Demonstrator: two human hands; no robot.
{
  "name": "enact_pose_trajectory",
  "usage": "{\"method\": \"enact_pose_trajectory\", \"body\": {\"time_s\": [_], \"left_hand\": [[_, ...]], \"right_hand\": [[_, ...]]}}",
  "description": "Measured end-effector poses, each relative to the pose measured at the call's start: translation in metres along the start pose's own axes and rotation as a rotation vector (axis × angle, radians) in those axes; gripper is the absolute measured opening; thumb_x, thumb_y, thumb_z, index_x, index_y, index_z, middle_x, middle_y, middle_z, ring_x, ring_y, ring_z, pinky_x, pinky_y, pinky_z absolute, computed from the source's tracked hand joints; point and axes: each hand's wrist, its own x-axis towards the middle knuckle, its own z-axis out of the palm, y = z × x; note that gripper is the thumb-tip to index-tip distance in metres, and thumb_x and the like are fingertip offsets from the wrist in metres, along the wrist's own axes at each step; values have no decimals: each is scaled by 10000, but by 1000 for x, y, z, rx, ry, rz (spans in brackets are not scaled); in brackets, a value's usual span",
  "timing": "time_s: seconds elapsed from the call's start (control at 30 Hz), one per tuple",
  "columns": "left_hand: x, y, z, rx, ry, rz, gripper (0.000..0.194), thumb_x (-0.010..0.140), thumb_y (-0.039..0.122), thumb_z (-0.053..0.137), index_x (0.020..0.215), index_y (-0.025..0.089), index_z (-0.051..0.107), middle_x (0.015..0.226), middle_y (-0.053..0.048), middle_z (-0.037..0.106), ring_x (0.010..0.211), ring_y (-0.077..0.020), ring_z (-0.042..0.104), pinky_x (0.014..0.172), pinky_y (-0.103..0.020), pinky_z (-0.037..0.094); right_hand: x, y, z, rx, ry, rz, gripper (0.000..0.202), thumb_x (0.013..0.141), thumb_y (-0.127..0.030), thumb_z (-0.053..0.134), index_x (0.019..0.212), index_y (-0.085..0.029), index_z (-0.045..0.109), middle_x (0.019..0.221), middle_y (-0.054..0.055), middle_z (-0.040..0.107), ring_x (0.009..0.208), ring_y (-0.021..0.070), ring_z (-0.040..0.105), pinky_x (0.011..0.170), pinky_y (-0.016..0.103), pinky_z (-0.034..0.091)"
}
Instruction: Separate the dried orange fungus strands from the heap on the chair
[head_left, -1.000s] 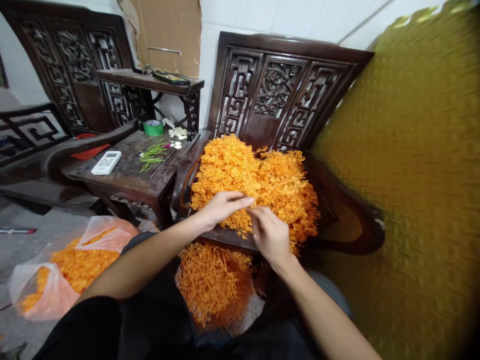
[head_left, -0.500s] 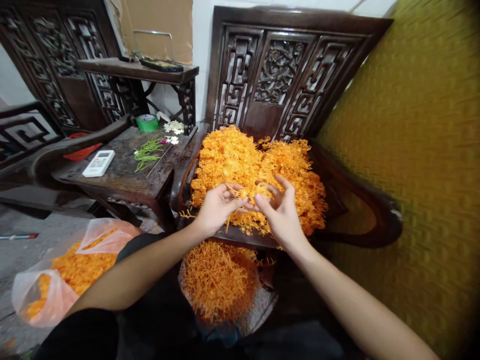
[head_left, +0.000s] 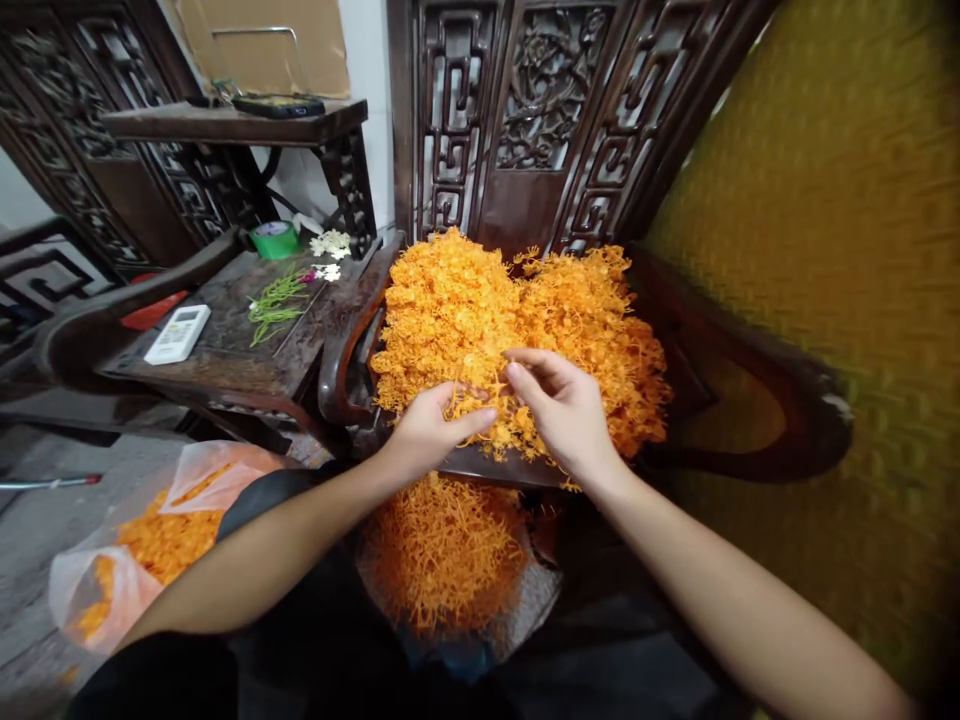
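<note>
The flower heap is bright orange and consists of small, frilly clusters. It forms two adjoining mounds with a dip between their tops and rests on a dark wooden chair. A thin, branched orange flower sprig, partly hidden, sits in the left hand.

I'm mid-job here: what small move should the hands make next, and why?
Probably lower the thumb and forefinger of the right hand gently onto the orange strands at the left hand. The strands show between the left thumb and fingers, the right fingertips are close above, and the orange pile just beyond might snag them.
</note>
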Motion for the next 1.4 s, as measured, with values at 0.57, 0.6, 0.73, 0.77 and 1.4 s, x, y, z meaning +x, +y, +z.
{"method": "enact_pose_trajectory", "body": {"time_s": [0.57, 0.6, 0.73, 0.77, 1.4], "left_hand": [[-12, 7, -18, -23, -63, -109, 287, 813, 407, 754, 886, 137, 688, 744, -33, 670, 600, -113, 529, 571, -249, 400], [-10, 6, -19, -26, -61, -107, 310, 814, 425, 752, 902, 135, 685, 747, -31, 666, 600, -112, 527, 568, -246, 398], [-6, 6, -20, -20, -62, -100, 337, 805, 445, 748, 898, 130, 672, 739, -19, 642, 586, -101, 498, 563, -240, 377], [-6, 6, -19, -15, -75, -96, 330, 807, 440, 741, 902, 131, 672, 728, -10, 633, 578, -98, 483, 560, -238, 369], [-14, 16, -11, 270, -262, -68, 316, 933, 405, 577, 721, 174, 623, 635, 8, 590, 598, -120, 494, 612, -267, 377]], "right_hand": [[27, 5, -35, 73, 156, -67, 233, 865, -327, 738, 869, -218, 531, 1009, 65, 709, 737, 142, 658, 613, 303, 546], [20, 2, -29, 51, 98, -92, 209, 891, -327, 701, 876, -225, 519, 980, 49, 694, 713, 136, 626, 600, 300, 523], [-4, -9, -9, -242, -4, -336, 244, 1011, -414, 505, 1183, -258, 579, 899, 33, 555, 758, 171, 528, 698, 362, 480], [-6, -9, -7, -371, -44, -421, 366, 1000, -475, 522, 1293, -259, 559, 934, 48, 542, 810, 196, 527, 738, 390, 480], [3, -6, 4, -817, -243, -611, 261, 1018, -403, 541, 865, -224, 653, 772, 52, 605, 716, 179, 520, 648, 335, 409]]}}
